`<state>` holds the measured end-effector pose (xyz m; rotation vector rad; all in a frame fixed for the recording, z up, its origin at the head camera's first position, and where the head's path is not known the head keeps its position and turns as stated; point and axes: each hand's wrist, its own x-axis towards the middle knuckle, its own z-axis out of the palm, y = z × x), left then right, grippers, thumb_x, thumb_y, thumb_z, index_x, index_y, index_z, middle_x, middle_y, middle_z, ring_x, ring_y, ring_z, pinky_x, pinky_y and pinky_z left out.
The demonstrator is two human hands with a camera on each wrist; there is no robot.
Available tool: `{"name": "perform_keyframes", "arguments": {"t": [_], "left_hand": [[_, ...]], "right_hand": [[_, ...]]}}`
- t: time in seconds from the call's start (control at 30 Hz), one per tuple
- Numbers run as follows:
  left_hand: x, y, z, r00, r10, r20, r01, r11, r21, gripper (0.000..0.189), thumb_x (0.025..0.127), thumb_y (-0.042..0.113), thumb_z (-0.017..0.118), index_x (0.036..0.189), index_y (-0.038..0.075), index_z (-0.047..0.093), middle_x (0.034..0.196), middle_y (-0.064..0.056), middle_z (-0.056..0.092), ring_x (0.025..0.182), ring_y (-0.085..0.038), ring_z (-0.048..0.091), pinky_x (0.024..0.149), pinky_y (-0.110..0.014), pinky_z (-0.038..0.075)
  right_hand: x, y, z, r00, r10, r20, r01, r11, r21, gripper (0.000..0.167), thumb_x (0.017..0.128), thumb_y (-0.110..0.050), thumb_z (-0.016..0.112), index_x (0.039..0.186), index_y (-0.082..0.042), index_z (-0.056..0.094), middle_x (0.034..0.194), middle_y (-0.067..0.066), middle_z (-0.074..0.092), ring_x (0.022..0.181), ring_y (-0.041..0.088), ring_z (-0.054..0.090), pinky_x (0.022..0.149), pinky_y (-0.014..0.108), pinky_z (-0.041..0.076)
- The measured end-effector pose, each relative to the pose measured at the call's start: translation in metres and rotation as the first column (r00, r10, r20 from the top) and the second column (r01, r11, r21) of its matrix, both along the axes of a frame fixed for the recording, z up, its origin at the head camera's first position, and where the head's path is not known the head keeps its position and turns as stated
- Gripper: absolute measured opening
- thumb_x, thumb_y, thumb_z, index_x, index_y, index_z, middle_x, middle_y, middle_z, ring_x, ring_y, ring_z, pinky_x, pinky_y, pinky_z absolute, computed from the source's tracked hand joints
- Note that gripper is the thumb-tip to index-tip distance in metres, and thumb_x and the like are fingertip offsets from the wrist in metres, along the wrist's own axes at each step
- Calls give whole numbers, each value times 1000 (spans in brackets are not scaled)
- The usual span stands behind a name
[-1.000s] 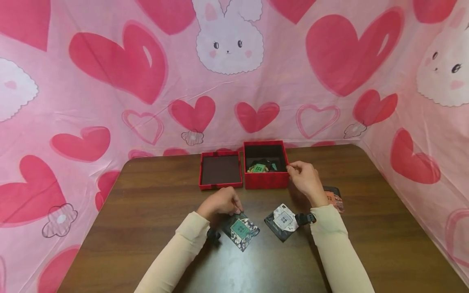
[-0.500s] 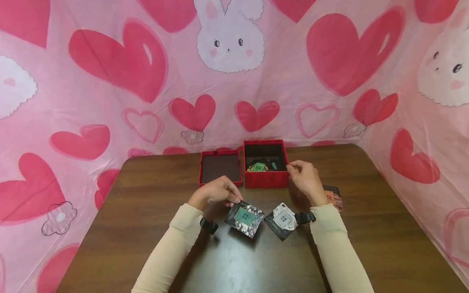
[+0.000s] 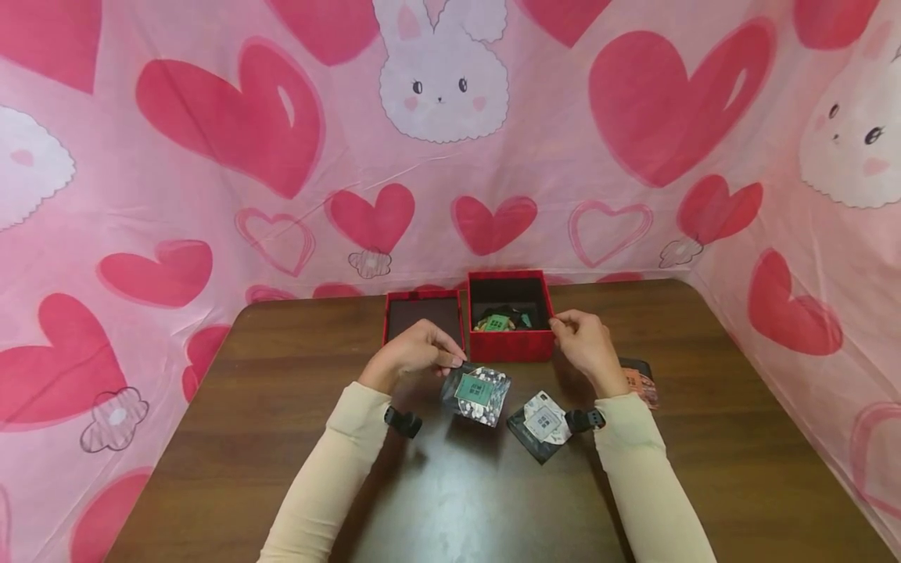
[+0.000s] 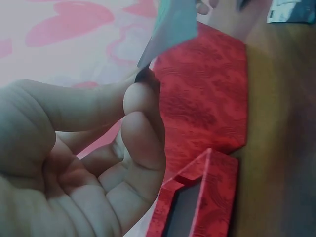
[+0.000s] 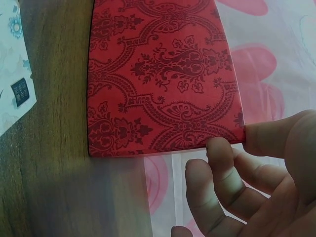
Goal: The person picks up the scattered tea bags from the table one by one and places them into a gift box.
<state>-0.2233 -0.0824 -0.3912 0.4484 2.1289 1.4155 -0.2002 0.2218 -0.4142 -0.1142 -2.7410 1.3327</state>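
Observation:
My left hand pinches a flat square packet with a green label by one corner, holding it tilted over the table in front of the red box. In the left wrist view, thumb and fingertips meet on the packet's dark corner. The box stands uncovered, with several packets lying inside. My right hand grips the box's front right corner at the rim; the right wrist view has thumb and forefinger on the patterned red wall's edge.
Left of the box lies its red lid, dark inside up, partly behind my left hand. A white-and-black packet is on the table near my right wrist. Another packet with an orange label lies partly behind the right forearm.
My left hand has lifted the green-labelled packet off the table and moved it forward towards the box. The right hand stays at the box corner.

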Motion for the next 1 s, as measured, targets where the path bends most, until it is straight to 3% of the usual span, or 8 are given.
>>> {"name": "perform_keyframes", "arguments": {"t": [0.23,0.33,0.63,0.9,1.0], "left_hand": [[-4,6,11,995,100,17,-100,995,9,6,89,-2,73,93,-3,78,67,-9,66,57,-17,57,59,-33,55],[-7,8,13,992,127,28,-127,992,7,6,89,0,74,93,-2,78,68,-8,67,56,-15,58,60,-32,56],[-18,11,25,985,170,31,-170,985,23,7,88,2,76,94,-1,79,71,-9,68,57,-16,57,58,-31,55],[-22,14,27,986,163,38,-165,985,49,11,90,1,74,98,-6,77,68,-9,65,56,-16,58,60,-32,56],[-25,15,26,986,166,24,-167,985,53,14,90,1,73,101,-8,76,68,-9,64,57,-17,58,68,-41,58]], "right_hand": [[0,0,-1,1000,1,-4,-1,1000,-12,30,102,-24,59,117,0,70,87,12,69,80,27,64,66,36,47],[-1,0,-1,1000,4,4,-4,1000,-13,31,102,-24,58,118,0,69,89,12,70,82,27,65,67,36,48],[1,-1,-1,1000,-5,0,5,1000,-10,32,102,-25,59,119,0,69,90,12,70,83,27,66,70,36,47],[0,0,-2,1000,-1,2,1,1000,-3,34,102,-26,58,120,1,69,92,13,71,84,28,67,72,37,48],[0,0,-2,1000,-4,2,4,1000,-2,33,102,-26,58,119,0,69,93,13,71,83,28,66,71,37,48]]}}
